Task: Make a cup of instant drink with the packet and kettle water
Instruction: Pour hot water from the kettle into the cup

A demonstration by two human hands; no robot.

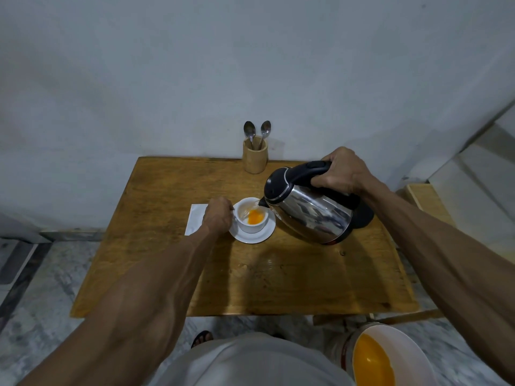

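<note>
A white cup [252, 225] stands on a white saucer [262, 237] in the middle of the wooden table [245, 274]. Orange liquid [255, 217] lies in the cup. My left hand [218, 214] grips the cup's handle on its left side. My right hand [344, 171] is closed around the black handle of a steel kettle [309, 210], which is tilted to the left with its spout over the cup's rim. A thin stream of water runs into the cup. A white packet [195, 218] lies flat beside the saucer, partly under my left hand.
A wooden holder [255, 158] with two spoons [257, 132] stands at the table's back edge against the wall. The kettle's black base [363, 217] sits behind the kettle. On the floor at lower right is a white bucket [390, 355] holding orange liquid.
</note>
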